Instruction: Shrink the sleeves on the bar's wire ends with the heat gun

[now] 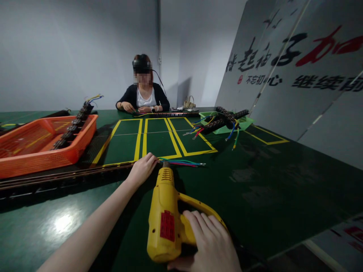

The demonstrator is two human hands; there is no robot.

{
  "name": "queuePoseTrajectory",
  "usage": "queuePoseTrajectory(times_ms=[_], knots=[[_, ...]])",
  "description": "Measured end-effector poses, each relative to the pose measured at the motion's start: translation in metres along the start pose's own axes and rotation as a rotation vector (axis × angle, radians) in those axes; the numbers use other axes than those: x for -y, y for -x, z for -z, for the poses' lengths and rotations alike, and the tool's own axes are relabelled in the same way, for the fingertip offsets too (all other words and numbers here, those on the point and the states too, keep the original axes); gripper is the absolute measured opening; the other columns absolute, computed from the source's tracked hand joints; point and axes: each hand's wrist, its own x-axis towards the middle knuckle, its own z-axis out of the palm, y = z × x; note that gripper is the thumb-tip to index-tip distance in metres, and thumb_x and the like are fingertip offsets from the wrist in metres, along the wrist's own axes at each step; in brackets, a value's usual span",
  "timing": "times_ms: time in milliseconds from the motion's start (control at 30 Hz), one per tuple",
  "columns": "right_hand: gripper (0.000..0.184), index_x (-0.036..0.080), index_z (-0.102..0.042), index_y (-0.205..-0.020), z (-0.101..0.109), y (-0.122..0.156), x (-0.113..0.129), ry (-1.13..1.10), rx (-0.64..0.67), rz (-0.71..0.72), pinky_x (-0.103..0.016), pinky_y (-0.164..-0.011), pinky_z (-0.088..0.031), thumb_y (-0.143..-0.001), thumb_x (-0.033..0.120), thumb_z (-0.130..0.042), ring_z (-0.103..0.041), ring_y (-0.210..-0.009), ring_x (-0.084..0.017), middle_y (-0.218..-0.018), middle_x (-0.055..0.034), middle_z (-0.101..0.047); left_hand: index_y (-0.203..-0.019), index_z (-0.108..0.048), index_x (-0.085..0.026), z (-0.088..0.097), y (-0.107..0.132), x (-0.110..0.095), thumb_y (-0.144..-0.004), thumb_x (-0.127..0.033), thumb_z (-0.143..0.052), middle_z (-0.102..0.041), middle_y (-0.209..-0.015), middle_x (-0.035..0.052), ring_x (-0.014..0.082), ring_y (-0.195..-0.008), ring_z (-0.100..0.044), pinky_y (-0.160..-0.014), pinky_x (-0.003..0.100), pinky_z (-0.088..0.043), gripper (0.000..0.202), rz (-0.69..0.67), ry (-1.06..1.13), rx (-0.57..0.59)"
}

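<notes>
My right hand is wrapped round the grip of a yellow heat gun whose nozzle points away from me at a bundle of coloured wires. My left hand reaches forward with closed fingers, pinching the near end of that wire bundle where it leaves a long black strip lying across the green table.
An orange basket holding black terminal strips stands at the left. A green tray with wired black strips sits at the far right. Yellow marked rectangles lie ahead. Another person sits at the far side. A lettered board leans on the right.
</notes>
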Motion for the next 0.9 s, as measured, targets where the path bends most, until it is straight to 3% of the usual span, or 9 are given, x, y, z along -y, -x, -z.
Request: queuePoseTrajectory(times_ms=[133, 333, 567, 733, 900], knots=[[0.086, 0.017, -0.063, -0.106, 0.002, 0.001, -0.004, -0.031, -0.020, 0.018, -0.034, -0.079, -0.046, -0.065, 0.089, -0.042, -0.067, -0.087, -0.021, -0.100, -0.0023, -0.071, -0.095, -0.054, -0.017, 0.006, 0.007, 0.012, -0.098, -0.033, -0.031, -0.055, -0.095, 0.0059, 0.0161, -0.091, -0.054, -0.082, 0.028, -0.045, 0.028, -0.092, 0.120, -0.021], [0.074, 0.019, -0.057, -0.110, -0.001, 0.003, -0.005, -0.088, 0.064, -0.008, -0.034, -0.081, -0.044, -0.069, 0.080, -0.053, -0.065, -0.086, -0.020, -0.099, -0.0015, -0.069, -0.091, -0.056, -0.018, 0.003, 0.007, 0.012, -0.097, -0.034, -0.032, -0.056, -0.092, 0.0065, 0.0196, -0.089, -0.053, -0.081, 0.035, -0.043, 0.029, -0.060, 0.055, -0.022], [0.041, 0.019, -0.052, -0.114, -0.004, 0.007, -0.005, -0.068, 0.117, 0.009, -0.033, -0.084, -0.042, -0.083, 0.046, -0.054, -0.063, -0.090, -0.020, -0.103, -0.0027, -0.068, -0.089, -0.057, -0.019, 0.005, 0.007, 0.009, -0.097, -0.033, -0.032, -0.058, -0.089, 0.0061, 0.0199, -0.085, -0.052, -0.079, 0.035, -0.041, 0.030, -0.045, 0.005, -0.036], [0.035, 0.021, -0.053, -0.112, -0.006, 0.007, -0.005, -0.108, 0.070, -0.029, -0.033, -0.085, -0.041, -0.081, 0.038, -0.052, -0.063, -0.090, -0.020, -0.103, -0.0020, -0.068, -0.091, -0.057, -0.019, 0.006, 0.009, 0.009, -0.096, -0.031, -0.035, -0.057, -0.095, 0.0066, 0.0196, -0.090, -0.052, -0.080, 0.034, -0.042, 0.026, -0.053, 0.040, -0.027], [0.037, 0.021, -0.054, -0.115, -0.008, 0.010, -0.008, -0.078, 0.153, 0.006, -0.032, -0.086, -0.041, -0.080, 0.031, -0.051, -0.064, -0.093, -0.020, -0.106, -0.0001, -0.068, -0.088, -0.057, -0.018, 0.005, 0.010, 0.010, -0.095, -0.029, -0.037, -0.056, -0.103, 0.0082, 0.0185, -0.096, -0.053, -0.085, 0.033, -0.046, 0.024, -0.075, 0.201, -0.047]])
